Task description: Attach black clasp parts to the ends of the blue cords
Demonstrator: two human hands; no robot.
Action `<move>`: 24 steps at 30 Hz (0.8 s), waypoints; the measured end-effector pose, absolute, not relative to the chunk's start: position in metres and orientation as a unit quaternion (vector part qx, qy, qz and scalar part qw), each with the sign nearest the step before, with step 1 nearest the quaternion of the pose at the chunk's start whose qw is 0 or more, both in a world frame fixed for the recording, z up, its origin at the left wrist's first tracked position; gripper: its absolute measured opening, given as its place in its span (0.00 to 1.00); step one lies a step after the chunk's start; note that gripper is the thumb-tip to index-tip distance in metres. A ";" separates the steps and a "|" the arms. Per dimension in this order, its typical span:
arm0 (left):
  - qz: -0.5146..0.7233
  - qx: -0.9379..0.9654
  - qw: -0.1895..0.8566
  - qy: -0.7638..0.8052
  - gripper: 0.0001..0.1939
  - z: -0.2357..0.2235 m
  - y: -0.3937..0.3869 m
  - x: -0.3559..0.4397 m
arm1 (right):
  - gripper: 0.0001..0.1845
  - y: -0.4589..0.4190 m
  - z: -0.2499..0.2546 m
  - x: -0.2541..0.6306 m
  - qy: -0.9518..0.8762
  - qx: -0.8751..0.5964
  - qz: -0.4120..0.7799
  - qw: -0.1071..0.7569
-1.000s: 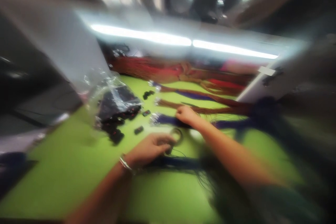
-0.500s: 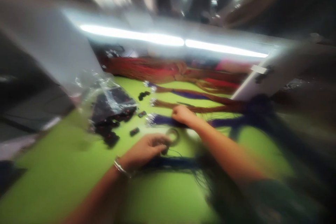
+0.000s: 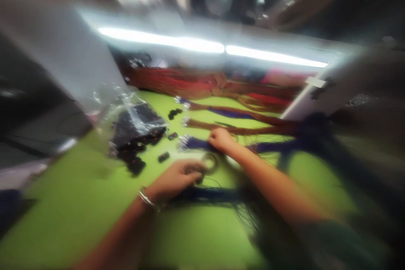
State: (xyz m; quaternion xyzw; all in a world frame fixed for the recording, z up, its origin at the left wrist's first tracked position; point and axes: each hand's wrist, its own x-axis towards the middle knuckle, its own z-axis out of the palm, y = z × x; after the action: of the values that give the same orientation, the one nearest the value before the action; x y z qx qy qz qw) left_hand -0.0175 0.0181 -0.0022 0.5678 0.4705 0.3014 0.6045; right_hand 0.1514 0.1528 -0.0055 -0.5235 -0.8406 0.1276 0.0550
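Note:
My left hand [image 3: 177, 177], with a bracelet at the wrist, is closed. At its fingertips is a small dark piece, mostly hidden, and a thin dark wire curves away beside it. A roll of tape [image 3: 210, 163] lies just past these fingers. Below the hand runs a dark blue wire bundle [image 3: 211, 194]. My right hand [image 3: 220, 139] has its fingers closed at the blue wires [image 3: 198, 143], whose ends carry shiny metal tips [image 3: 183, 142]. What exactly its fingertips grip is too small to make out.
A clear plastic bag [image 3: 139, 114] spills black connectors [image 3: 134, 164] at left. Loose black connectors [image 3: 163, 157] lie nearby. Brown wire bundles [image 3: 202, 125] stretch across the green table [image 3: 79, 202]. Red and brown wires [image 3: 177, 84] lie behind, with another person's hand [image 3: 220, 79] there. A panel [image 3: 303, 97] stands at right.
The view has shifted slightly. Both hands keep nearly the same places and grips; the right hand's fingers have moved very little over the blue wires.

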 end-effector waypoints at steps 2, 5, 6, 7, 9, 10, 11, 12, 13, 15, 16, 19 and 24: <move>0.301 0.570 0.601 0.472 0.15 -0.002 0.018 -0.017 | 0.10 0.155 -0.005 0.148 -0.839 -0.526 0.129 0.050; 0.303 0.574 0.599 0.469 0.15 -0.001 0.018 -0.017 | 0.10 0.158 -0.004 0.143 -0.841 -0.524 0.132 0.040; 0.304 0.576 0.598 0.467 0.15 -0.001 0.018 -0.017 | 0.10 0.159 -0.003 0.142 -0.841 -0.524 0.130 0.037; 0.304 0.578 0.597 0.466 0.16 0.000 0.018 -0.016 | 0.10 0.159 -0.003 0.141 -0.842 -0.523 0.128 0.035; 0.303 0.584 0.592 0.466 0.16 0.001 0.018 -0.016 | 0.10 0.159 -0.003 0.140 -0.844 -0.521 0.125 0.029; 0.302 0.585 0.591 0.466 0.16 0.001 0.018 -0.016 | 0.09 0.159 -0.003 0.139 -0.845 -0.519 0.124 0.026; 0.302 0.586 0.590 0.466 0.17 0.001 0.018 -0.016 | 0.09 0.159 -0.003 0.139 -0.847 -0.517 0.122 0.022; 0.304 0.585 0.590 0.465 0.17 0.002 0.018 -0.016 | 0.09 0.158 -0.004 0.139 -0.848 -0.516 0.120 0.019; 0.305 0.584 0.592 0.465 0.17 0.001 0.017 -0.017 | 0.09 0.158 -0.004 0.139 -0.849 -0.515 0.118 0.016; 0.306 0.579 0.595 0.466 0.16 0.001 0.017 -0.017 | 0.10 0.156 -0.003 0.139 -0.849 -0.515 0.115 0.013; 0.306 0.576 0.596 0.468 0.16 0.001 0.017 -0.017 | 0.10 0.156 -0.003 0.140 -0.848 -0.518 0.113 0.011; 0.303 0.576 0.598 0.468 0.15 -0.001 0.018 -0.018 | 0.10 0.155 -0.002 0.140 -0.840 -0.530 0.114 -0.002; 0.307 0.578 0.599 0.461 0.16 -0.006 0.018 -0.019 | 0.09 0.155 -0.010 0.135 -0.824 -0.552 0.121 -0.022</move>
State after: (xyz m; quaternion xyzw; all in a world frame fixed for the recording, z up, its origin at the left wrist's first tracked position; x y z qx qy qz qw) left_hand -0.0193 0.0182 -0.0057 0.5785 0.4612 0.3066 0.5988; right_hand 0.1351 0.1555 -0.0101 -0.5524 -0.8245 0.1210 -0.0219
